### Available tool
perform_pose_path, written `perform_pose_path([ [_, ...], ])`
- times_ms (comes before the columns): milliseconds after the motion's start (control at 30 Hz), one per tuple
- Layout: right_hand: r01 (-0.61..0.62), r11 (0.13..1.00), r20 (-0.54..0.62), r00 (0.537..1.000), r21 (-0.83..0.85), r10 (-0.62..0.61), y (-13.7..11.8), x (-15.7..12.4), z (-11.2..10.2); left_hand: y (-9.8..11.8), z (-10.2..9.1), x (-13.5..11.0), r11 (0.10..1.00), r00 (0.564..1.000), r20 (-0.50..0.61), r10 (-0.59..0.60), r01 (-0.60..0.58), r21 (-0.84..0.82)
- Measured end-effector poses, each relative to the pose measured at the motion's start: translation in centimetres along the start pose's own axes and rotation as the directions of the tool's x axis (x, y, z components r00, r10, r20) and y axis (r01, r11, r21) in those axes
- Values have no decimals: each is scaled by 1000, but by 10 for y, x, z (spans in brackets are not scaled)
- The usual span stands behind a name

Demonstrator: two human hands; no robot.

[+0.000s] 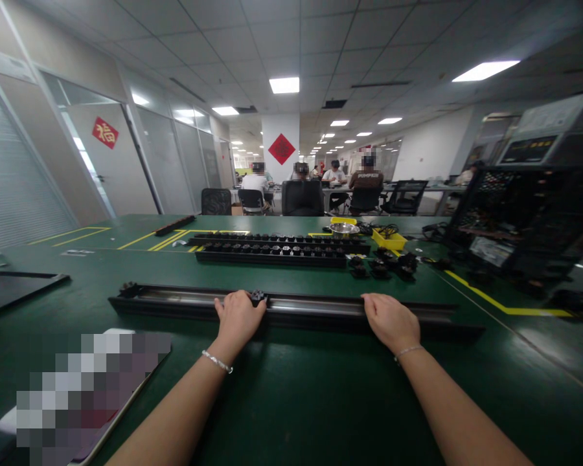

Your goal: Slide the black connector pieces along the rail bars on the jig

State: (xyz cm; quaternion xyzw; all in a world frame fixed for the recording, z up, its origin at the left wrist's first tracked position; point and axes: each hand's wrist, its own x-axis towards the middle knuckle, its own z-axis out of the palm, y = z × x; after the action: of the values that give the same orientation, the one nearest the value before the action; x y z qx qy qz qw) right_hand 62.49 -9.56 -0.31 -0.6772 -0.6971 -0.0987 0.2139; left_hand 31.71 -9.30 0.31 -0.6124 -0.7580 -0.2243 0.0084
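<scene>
A long black channel-shaped rail (315, 313) with a shiny metal strip inside lies crosswise on the green table. My left hand (237, 318) is closed over its middle, gripping a small black part (258, 296) that sits in the channel; most of the fingertips are hidden. Farther right, my right hand (392, 321) wraps around the same rail, fingers over its far edge and out of sight. Another small black part (128, 288) stands in the channel near the left end.
Beyond the rail lie black rails filled with small parts (272, 256). Loose black parts (381, 264), a yellow bin (388, 239) and a metal bowl (344, 228) are at the back. An open computer case (510, 213) stands right; a partly blurred flat object (111, 395) lies front left.
</scene>
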Motion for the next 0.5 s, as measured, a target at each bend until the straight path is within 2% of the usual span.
perform_pose_path([
  [267, 5, 1000, -21, 1000, 17, -5, 0, -1, 0, 2, 1, -1, 1000, 1000, 10, 1, -1, -15],
  [500, 21, 999, 11, 1000, -24, -21, 0, 1, 0, 4, 1, -3, 999, 1000, 3, 20, -20, -28],
])
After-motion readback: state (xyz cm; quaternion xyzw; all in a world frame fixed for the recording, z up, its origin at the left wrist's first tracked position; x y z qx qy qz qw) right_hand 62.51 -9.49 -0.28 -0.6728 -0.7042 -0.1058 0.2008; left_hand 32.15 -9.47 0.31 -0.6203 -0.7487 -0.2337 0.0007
